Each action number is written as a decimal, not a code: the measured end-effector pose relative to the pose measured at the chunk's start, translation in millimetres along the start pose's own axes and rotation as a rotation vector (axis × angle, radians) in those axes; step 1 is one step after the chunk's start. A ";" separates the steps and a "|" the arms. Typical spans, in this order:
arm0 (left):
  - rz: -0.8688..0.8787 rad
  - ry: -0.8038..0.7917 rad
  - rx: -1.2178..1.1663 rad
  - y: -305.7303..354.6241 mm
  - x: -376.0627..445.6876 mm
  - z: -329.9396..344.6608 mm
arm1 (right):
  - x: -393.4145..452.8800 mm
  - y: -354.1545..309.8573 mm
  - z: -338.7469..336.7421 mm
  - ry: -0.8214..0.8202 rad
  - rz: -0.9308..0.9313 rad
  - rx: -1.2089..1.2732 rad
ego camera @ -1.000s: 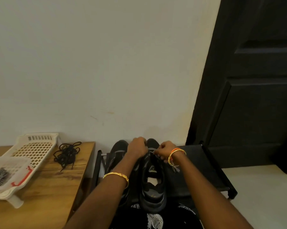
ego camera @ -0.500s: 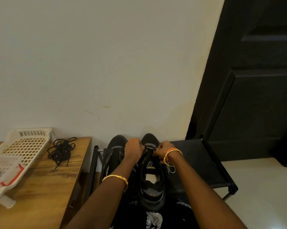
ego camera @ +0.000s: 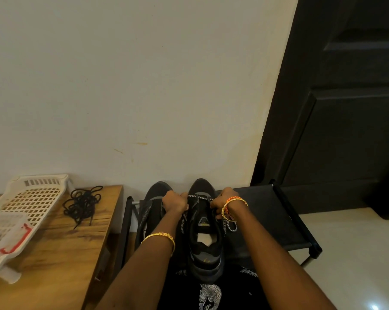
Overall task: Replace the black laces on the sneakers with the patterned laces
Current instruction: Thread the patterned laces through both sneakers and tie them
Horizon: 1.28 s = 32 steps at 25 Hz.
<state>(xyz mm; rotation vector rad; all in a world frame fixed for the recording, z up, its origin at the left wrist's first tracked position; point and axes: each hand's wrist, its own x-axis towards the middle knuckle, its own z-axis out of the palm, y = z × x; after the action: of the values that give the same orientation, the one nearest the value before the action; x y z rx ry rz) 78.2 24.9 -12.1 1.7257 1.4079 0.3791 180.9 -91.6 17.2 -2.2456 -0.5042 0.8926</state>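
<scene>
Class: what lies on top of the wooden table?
On the table lie loose black laces and a white basket holding a clear box. The box's contents are blurred.

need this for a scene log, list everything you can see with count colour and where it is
sneakers: two, black and grey, side by side on the black rack, toes to the wall
patterned lace: one, black and white, across the right sneaker's front, ends trailing down both sides
black laces: one tangled pile, on the wooden table beside the basket
basket: one, cream plastic, tilted on the table at left
wooden table: one, brown, left
rack: one, black, against the wall
door: one, black, right
bangle: one, gold, left wrist
left hand: grips the lace's left end
right hand: grips the lace's right end, gold and orange bands at the wrist
</scene>
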 end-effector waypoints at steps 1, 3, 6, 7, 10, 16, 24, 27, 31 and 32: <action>-0.019 0.014 -0.003 0.0 -0.2 1.1 | -0.8 0.2 -0.9 -0.001 0.004 0.017; -0.059 0.005 -0.004 -2.6 3.8 2.3 | -3.6 0.8 -3.4 -0.008 0.008 0.039; -0.054 -0.061 -0.015 5.9 6.3 -18.1 | -22.2 -8.0 -17.4 -0.038 0.029 0.268; -0.029 -0.103 -0.079 20.1 -1.4 -35.0 | -30.0 -15.6 -27.6 -0.038 0.026 0.398; 0.077 -0.330 -0.303 89.8 -38.9 -102.2 | -65.0 -59.1 -77.3 -0.092 -0.076 0.764; 0.445 -0.474 -0.598 211.1 -109.7 -210.3 | -146.0 -157.5 -161.6 -0.163 -0.451 0.882; 0.529 -0.289 -0.346 268.4 -139.2 -226.4 | -177.8 -205.8 -177.6 0.233 -0.595 0.261; 0.551 -0.155 -0.209 279.0 -142.7 -230.4 | -174.6 -220.3 -188.5 0.260 -0.626 0.242; 0.547 -0.212 -0.230 286.6 -146.0 -229.2 | -179.7 -237.3 -195.4 0.173 -0.665 0.383; 0.546 -0.227 -0.254 287.7 -147.3 -227.9 | -181.3 -241.8 -196.0 0.157 -0.666 0.370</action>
<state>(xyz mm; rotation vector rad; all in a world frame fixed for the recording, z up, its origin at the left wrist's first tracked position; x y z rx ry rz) 60.4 -13.5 381.2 1.8511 0.6796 0.6052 169.6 -106.7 376.9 -1.6293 -0.8633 0.4140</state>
